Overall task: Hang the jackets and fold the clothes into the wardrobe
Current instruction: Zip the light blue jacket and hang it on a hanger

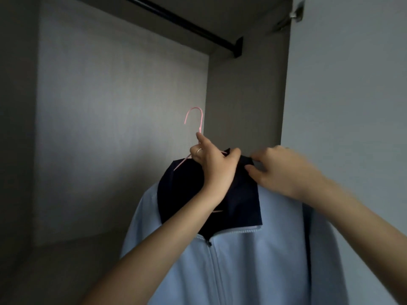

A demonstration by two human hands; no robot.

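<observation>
Jacket [242,260] sits on the pink hanger [200,123], left grip [211,164] curled round its neck, right grip [279,170] pinching the collar [182,190], hook not yet on the rail [187,23].

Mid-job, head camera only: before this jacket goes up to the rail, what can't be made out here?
Head view, not readable:
1. Pink hanger: shoulders hidden under the dark collar, neck covered by the left hand.
2. Jacket: hem and sleeves cut off by the bottom edge.
3. Rail: its left end runs out at the top edge.
4. Collar's right side: covered by the right hand pinching it.
</observation>
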